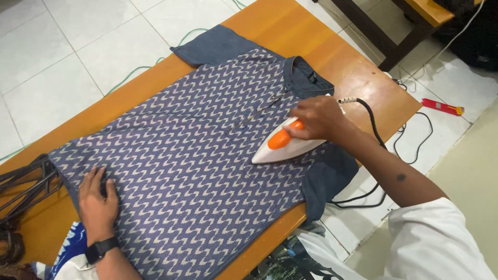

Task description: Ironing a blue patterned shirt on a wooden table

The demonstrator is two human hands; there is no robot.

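On the wooden worktop (358,78) a patterned blue shirt (192,155) lies spread flat, and near its collar the right hand (317,118) is clamped round the orange handle of a white iron (285,145) resting sole-down on the cloth, its black cord (381,140) trailing off beyond the shirt's sleeve. The left hand (96,199) lies open, fingers spread and palm down, on the shirt's hem end beside some dark hangers (26,181). The shirt looks soft, light and prone to bunching (best pinned flat at an edge), while the iron seems rigid, fairly heavy and hot underneath, so its handle is the only sensible hold.
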